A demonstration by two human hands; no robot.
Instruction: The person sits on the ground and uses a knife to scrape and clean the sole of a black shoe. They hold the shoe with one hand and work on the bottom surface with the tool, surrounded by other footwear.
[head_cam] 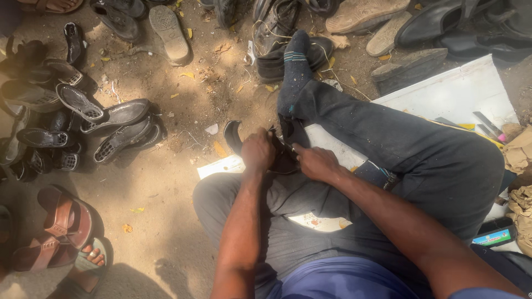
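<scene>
footwear in hand comes first: a black shoe [277, 152] sits between the person's knees, near the middle of the scene, resting against the dark trouser leg [388, 138]. the left hand [257, 150] is closed over the shoe's upper from the left, fingers curled around it. the right hand [316, 162] presses on the shoe's right side, fingers bent and pinched at its edge; whether they hold anything small there cannot be told. a curved black strap or sole piece [233, 135] shows just left of the left hand.

under the legs lies a white board [454, 91], reaching to the far right, with a few thin tools [487, 124] lying on it. the right leg stretches away across it, and the foot in a dark sock [295, 61] with pale stripes rests on a black shoe at the far side.

further out, on sandy ground [166, 182] strewn with yellow leaves, a cluster of black perforated shoes [111, 124] lies at the left. brown leather sandals [58, 227] sit near left, and another person's foot in a green sandal [88, 263] shows beside them. more worn shoes [388, 22], black and tan, line the far edge. at the right edge lie crumpled tan cloth [521, 152] and a small flat box [492, 237] with a bright printed face.
</scene>
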